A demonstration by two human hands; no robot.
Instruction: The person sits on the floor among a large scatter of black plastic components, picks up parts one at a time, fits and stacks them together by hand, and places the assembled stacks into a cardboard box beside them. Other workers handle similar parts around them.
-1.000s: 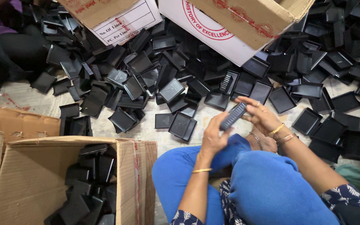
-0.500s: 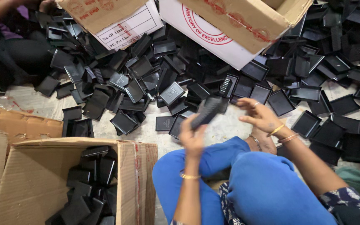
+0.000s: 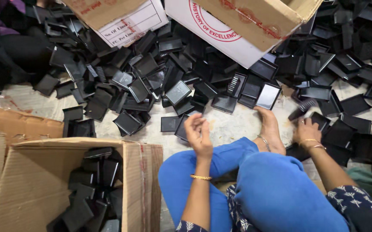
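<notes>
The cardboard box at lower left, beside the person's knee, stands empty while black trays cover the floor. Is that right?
Not quite. The head view shows the cardboard box already holds many black trays. More black trays do cover the floor.

**One head-worn view, looking steeply down**

The single camera sits on the person's head, facing down and forward over blue-trousered crossed legs (image 3: 255, 184) toward the pale floor (image 3: 229, 126), near enough that an open brown cardboard box (image 3: 134, 180) fills the lower left.
</notes>
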